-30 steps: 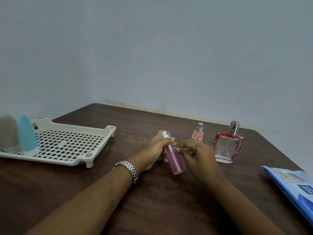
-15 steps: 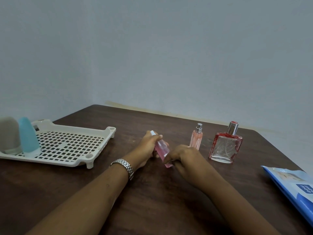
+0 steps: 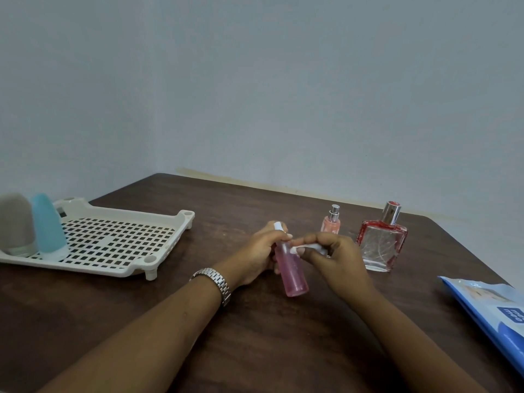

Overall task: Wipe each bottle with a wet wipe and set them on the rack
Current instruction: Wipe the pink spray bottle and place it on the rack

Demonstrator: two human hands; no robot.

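Tabletop of dark brown wood, set in a corner between pale grey walls. Cream plastic lattice rack at far left, standing on short legs. Blue wet-wipe pack lying flat at the right edge, partly out of view.

Left hand and right hand meet near the table's centre, well apart from the rack. Two bottles stand upright on the rack's left end: a rounded grey bottle and, just beside it, a tapered turquoise bottle. A square clear-glass perfume bottle with red edges and a silver cap stands on the table beyond the right hand.

The slim pink cylindrical spray bottle is off the rack. The left hand's fingers are curled round its upper half, and it is tilted, white cap away and base toward the viewer; whether the base touches the table cannot be told.

A small peach spray bottle with a silver atomiser stands upright behind the hands. A silver link watch circles the left wrist. The right hand pinches a folded white wet wipe between thumb and fingertips, and it touches the pink bottle's upper body.
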